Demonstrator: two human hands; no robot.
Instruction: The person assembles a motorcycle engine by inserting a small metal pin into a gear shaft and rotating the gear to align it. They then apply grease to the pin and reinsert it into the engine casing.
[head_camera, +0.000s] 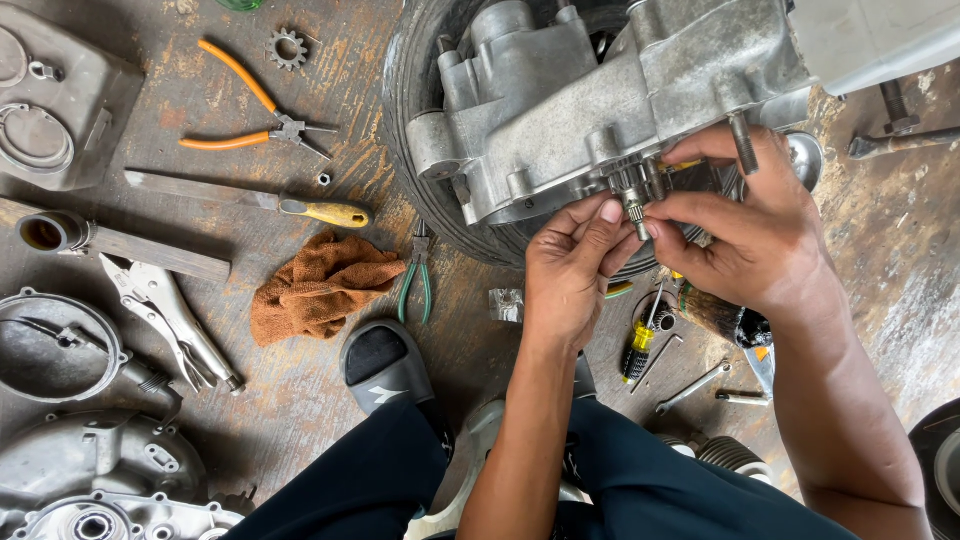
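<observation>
While both my hands work at it, the grey cast engine case (560, 100) rests on a black tyre (420, 90).
It is dull, greasy aluminium; my right hand (760, 230) and left hand (570, 270) close their fingers (610, 215) around its small splined shaft (634, 205) at the lower edge, above the stained wooden floor (330, 100).

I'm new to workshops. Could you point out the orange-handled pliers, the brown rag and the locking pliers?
orange-handled pliers (287, 128): head view, at the pivot joint.
brown rag (322, 285): head view, middle of the cloth.
locking pliers (165, 315): head view, on the metal handle.
</observation>
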